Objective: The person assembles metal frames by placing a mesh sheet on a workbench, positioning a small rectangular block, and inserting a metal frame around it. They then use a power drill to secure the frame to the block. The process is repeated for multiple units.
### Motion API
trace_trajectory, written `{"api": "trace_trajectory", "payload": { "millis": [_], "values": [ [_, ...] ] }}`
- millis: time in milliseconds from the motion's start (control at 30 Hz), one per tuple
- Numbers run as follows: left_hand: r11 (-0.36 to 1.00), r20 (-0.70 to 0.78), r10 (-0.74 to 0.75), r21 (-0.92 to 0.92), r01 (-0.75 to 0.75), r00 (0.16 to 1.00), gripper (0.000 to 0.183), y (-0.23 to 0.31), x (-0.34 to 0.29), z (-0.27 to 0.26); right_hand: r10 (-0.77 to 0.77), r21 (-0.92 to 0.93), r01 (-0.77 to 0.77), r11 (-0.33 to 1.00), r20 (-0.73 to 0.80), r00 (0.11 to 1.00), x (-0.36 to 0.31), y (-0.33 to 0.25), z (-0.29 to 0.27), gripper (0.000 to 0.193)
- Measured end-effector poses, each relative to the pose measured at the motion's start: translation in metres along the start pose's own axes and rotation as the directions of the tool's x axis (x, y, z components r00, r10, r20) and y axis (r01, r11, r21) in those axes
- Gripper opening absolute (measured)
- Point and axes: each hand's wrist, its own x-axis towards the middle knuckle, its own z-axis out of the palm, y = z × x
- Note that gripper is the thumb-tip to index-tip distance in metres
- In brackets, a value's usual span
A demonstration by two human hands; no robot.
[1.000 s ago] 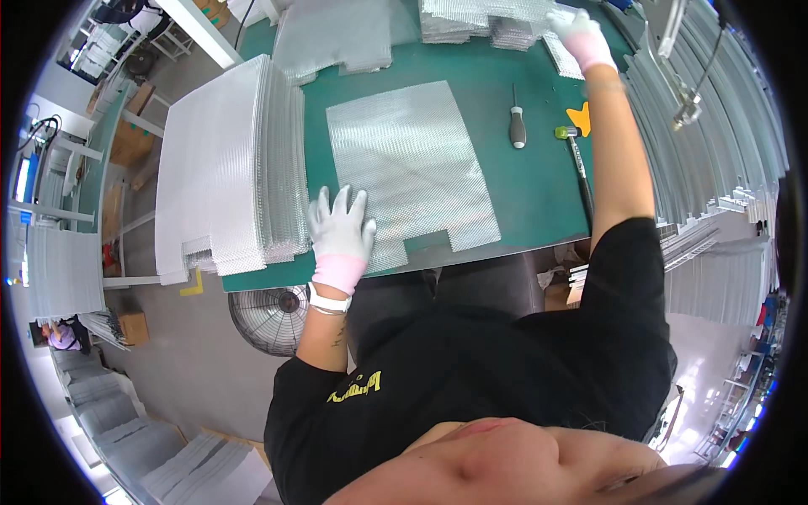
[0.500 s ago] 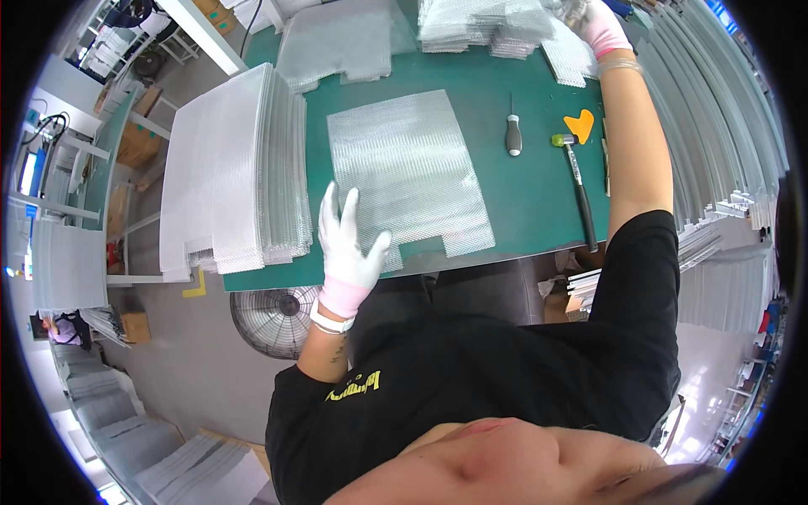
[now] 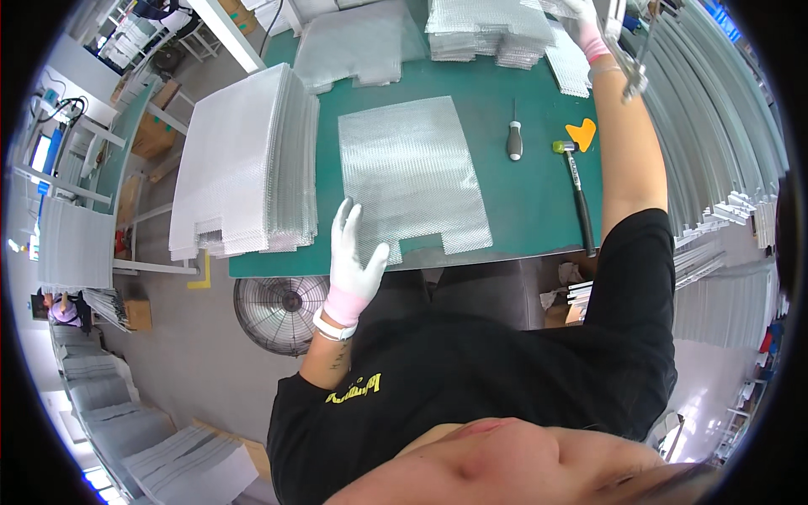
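While the left hand point(image 3: 353, 257) is lying flat with fingers spread, pinning the mesh sheet point(image 3: 410, 178) to the green mat point(image 3: 522, 202), the right hand point(image 3: 583, 18) is reaching far ahead, grip hidden.

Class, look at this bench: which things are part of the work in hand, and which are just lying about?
In hand:
left hand on the flat mesh sheet
right hand at the far mesh pile

Lying about:
screwdriver
mallet
orange scraper
big sheet stack
floor fan
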Motion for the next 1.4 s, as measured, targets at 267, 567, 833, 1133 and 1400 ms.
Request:
{"api": "trace_trajectory", "payload": {
  "millis": [267,567,833,1133,1400],
  "values": [
    [0.857,0.028,-0.112,-0.503,0.111,0.993,0.075,-0.009,0.018,0.003,-0.222,0.555,0.029,0.831,0.284,0.933,-0.077,-0.016,-0.003,0.064],
    [0.718,0.028,-0.363,-0.629,0.299,0.931,0.089,0.020,0.019,-0.018,0.323,-0.503,-0.222,0.835,0.123,0.938,-0.283,0.002,0.075,0.104],
    [0.953,-0.059,-0.141,0.262,0.152,0.988,0.064,0.001,0.005,-0.006,0.486,-0.710,-0.321,0.627,0.035,0.873,-0.309,0.010,0.091,0.098],
    [0.929,0.016,-0.170,0.337,0.155,0.985,0.060,-0.014,0.006,0.000,0.508,-0.746,-0.311,0.589,0.042,0.860,-0.312,0.034,0.092,0.091],
    [0.905,0.082,-0.222,0.389,0.174,0.972,0.059,-0.030,0.006,0.006,0.389,-0.835,-0.134,0.534,0.103,0.915,-0.324,0.049,0.095,0.069]
  ]
}}
